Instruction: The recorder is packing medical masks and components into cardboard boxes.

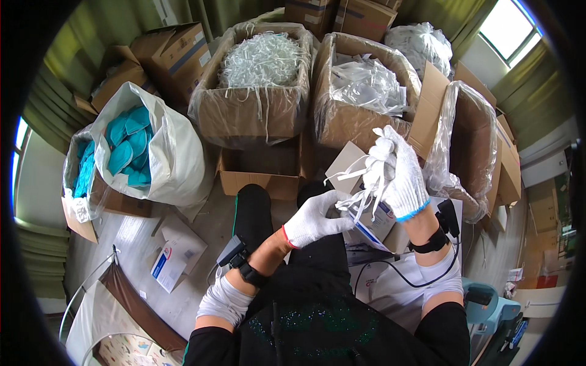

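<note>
Both my hands wear white knit gloves. My right hand [400, 174] is raised and shut on a bunch of white mask straps [366, 183] that dangle from it. My left hand [314, 219] sits just below, its fingers pinching the hanging ends of the same straps. Under the hands a small white and blue carton [375, 222] rests on my lap. Each wrist carries a black band with a small device.
Open cardboard boxes stand ahead: one full of white straps [262, 61], one with clear plastic bags [366, 82], one plastic-lined [470, 134]. A white sack of teal masks [131, 143] is at left. A small flat carton [174, 256] lies on the floor.
</note>
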Demonstrator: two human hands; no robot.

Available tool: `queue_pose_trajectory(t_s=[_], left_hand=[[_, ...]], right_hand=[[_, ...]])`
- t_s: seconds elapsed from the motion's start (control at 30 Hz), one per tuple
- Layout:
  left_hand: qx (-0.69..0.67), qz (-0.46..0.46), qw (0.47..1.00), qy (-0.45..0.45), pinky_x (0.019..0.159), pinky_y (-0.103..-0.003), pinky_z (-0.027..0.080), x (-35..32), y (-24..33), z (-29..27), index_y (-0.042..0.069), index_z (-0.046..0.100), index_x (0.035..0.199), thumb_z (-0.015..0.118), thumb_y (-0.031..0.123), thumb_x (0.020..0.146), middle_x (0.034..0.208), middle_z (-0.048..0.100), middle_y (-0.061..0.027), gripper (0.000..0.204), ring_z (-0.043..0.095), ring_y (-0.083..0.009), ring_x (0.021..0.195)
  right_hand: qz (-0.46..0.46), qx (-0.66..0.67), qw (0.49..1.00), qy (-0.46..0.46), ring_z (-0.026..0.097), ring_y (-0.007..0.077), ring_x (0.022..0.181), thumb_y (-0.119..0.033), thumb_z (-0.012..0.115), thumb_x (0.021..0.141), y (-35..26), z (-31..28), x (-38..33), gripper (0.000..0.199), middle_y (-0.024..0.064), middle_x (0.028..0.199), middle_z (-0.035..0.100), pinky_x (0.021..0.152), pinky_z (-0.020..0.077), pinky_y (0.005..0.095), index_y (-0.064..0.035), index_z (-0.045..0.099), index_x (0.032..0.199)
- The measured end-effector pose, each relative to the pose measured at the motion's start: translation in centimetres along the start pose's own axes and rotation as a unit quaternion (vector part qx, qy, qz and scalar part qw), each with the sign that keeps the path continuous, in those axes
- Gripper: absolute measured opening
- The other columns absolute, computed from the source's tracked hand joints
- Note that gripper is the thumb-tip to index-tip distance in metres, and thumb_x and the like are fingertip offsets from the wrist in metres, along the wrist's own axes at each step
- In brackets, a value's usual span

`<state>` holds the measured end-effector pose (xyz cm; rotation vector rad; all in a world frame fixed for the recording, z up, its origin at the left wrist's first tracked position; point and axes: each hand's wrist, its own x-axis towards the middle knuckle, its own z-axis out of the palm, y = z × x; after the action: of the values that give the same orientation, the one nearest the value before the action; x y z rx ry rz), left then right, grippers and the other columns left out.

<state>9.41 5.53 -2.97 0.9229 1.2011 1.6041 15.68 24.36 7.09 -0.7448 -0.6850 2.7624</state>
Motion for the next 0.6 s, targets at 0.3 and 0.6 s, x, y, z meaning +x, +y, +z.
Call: queue_pose_trajectory(t_s=[0.3, 0.6], left_hand=[[-0.117, -0.105, 0.987, 0.036, 0.055, -0.02, 0.038, 0.1, 0.7, 0.0, -0.002, 0.061, 0.119, 0.059, 0.019, 0.098, 0.085, 0.062, -0.0017, 0.03, 0.047, -0.0044, 0.062], [0.051, -0.171, 0.984, -0.014, 0.055, -0.023, 0.041, 0.1, -0.8, -0.5, -0.001, 0.066, 0.105, 0.056, 0.011, 0.091, 0.076, 0.063, -0.0008, 0.021, 0.051, -0.0062, 0.06]], right_hand=[[0.005, 0.008, 1.0, 0.03, 0.042, 0.0074, 0.046, -0.033, 0.053, 0.103, 0.8, 0.8, -0.6, 0.039, -0.0086, 0.054, 0.04, 0.043, 0.0402, 0.023, -0.0228, 0.044, 0.067], [0.003, 0.004, 0.999, -0.04, 0.05, 0.0111, 0.05, -0.036, 0.058, 0.1, 0.0, -1.1, -0.2, 0.034, -0.0048, 0.059, 0.051, 0.046, 0.0453, 0.0261, -0.0201, 0.049, 0.072]])
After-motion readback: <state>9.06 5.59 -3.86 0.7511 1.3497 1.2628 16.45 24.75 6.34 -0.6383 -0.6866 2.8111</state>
